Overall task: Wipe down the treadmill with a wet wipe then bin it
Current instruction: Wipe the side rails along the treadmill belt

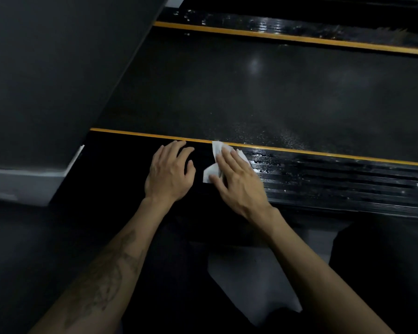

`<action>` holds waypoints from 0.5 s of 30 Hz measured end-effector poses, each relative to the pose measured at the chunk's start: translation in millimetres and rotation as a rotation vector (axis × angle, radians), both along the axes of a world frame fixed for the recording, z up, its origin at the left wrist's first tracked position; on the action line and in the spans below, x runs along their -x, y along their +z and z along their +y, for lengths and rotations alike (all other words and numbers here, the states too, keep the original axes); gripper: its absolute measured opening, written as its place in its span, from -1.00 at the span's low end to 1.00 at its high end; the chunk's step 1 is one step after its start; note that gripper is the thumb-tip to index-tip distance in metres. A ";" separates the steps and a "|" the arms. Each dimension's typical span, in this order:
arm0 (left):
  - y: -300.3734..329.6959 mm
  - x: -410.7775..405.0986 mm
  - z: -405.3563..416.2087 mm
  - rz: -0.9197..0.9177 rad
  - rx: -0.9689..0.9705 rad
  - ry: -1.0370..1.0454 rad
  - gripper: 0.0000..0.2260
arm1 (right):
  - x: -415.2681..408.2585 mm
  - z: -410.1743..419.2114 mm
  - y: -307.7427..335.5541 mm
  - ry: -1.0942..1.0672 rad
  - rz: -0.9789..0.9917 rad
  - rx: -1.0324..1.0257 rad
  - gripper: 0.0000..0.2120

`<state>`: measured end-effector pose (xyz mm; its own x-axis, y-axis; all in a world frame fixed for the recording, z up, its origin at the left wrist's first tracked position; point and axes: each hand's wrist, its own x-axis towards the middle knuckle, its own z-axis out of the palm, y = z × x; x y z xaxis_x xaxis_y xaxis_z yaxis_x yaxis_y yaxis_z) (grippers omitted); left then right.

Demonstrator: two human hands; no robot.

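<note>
Both bare forearms reached forward and down, left one tattooed. Left hand [170, 171] sat palm-down with fingers loosely spread and a bit curled, gripping nothing. Right hand [237, 182] was flat too, fingers straight and angled up-left, pressing down on a white wipe [209, 173].

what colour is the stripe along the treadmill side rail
Orange-yellow stripe on the black side rail, head view.

Dim overall; overhead glare spots on the wet treadmill belt [263, 92], near rail [130, 165] crushed black, edges soft.
</note>
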<state>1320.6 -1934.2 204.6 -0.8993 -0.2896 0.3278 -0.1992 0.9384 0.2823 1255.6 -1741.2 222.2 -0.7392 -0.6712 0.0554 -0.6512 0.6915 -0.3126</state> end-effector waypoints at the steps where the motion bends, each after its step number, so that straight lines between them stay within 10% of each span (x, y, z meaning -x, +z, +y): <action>1: -0.1 -0.2 0.1 0.001 0.001 -0.001 -0.61 | 2.4 6.8 -0.8 -0.013 0.014 -0.011 -0.38; 15: -1.0 0.4 -0.7 -0.013 -0.004 -0.003 -0.60 | 8.9 6.3 -10.0 -0.062 0.056 -0.074 -0.34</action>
